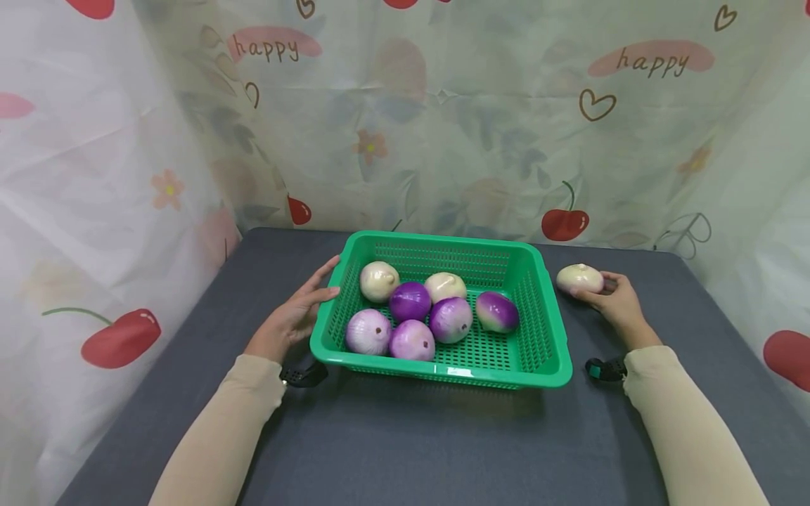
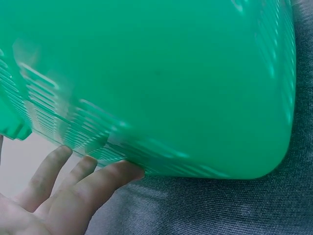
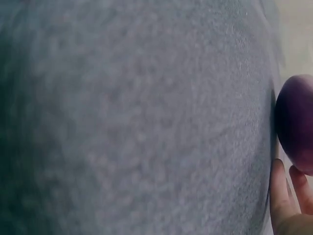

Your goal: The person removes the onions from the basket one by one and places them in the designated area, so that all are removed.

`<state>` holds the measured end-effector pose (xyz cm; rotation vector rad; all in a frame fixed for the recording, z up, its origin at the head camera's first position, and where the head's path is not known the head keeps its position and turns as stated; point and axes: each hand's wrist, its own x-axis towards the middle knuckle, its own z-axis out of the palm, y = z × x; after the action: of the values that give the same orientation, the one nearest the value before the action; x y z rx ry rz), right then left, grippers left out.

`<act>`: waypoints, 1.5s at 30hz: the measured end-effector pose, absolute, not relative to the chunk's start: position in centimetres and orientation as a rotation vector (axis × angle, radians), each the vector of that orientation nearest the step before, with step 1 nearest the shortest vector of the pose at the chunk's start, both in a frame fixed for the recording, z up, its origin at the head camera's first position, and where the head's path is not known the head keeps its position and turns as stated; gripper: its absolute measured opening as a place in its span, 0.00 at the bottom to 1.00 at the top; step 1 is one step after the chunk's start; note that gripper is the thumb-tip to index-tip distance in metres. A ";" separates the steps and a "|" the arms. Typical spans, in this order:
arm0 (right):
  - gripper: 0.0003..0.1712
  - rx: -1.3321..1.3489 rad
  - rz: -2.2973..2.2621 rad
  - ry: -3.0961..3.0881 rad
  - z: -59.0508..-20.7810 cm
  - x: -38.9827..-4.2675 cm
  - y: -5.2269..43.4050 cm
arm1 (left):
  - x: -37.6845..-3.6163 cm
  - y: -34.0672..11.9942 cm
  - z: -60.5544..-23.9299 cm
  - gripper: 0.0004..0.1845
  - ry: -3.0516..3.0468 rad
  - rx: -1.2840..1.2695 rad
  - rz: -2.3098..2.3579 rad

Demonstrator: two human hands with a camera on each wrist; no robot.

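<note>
A green plastic basket (image 1: 443, 243) stands in the middle of the dark grey table (image 1: 405, 436) and holds several onions, some cream (image 1: 379, 281) and some purple (image 1: 410, 301). My left hand (image 1: 319, 284) lies against the basket's left wall with straight fingers. The left wrist view shows those fingers (image 2: 78, 181) under the green basket wall (image 2: 171, 83). To the right of the basket, a cream and purple onion (image 1: 579, 277) rests on the table with my right hand (image 1: 601, 292) curled round it. In the right wrist view its purple side (image 3: 297, 122) sits above my fingertips (image 3: 279, 196).
A pale printed curtain (image 1: 443, 126) with cherries and hearts closes in the table at the back and on both sides. Bare grey tabletop stretches in front of the basket. Cream sleeves cover both forearms.
</note>
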<state>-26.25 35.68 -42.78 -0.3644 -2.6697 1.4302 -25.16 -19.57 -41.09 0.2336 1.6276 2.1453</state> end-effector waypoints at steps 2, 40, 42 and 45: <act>0.53 -0.364 1.426 -2.682 -42.8 -26.2 35.8 | -25.2 -19.6 -41.1 0.36 1.628 0.237 2.145; 0.58 -0.335 1.428 -2.783 -42.7 -26.2 36.5 | -25.1 -19.5 -41.1 0.36 1.637 0.228 2.146; 0.58 -0.328 1.431 -2.786 -42.6 -26.1 36.5 | -25.1 -19.5 -41.0 0.36 1.636 0.227 2.146; 0.58 -0.321 1.444 -2.785 -42.6 -26.1 36.4 | -25.1 -19.5 -41.0 0.36 1.638 0.225 2.145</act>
<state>-26.07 36.39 -42.57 -0.3205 -2.7851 1.4438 -25.09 -19.51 -41.03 0.2252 1.6379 2.1451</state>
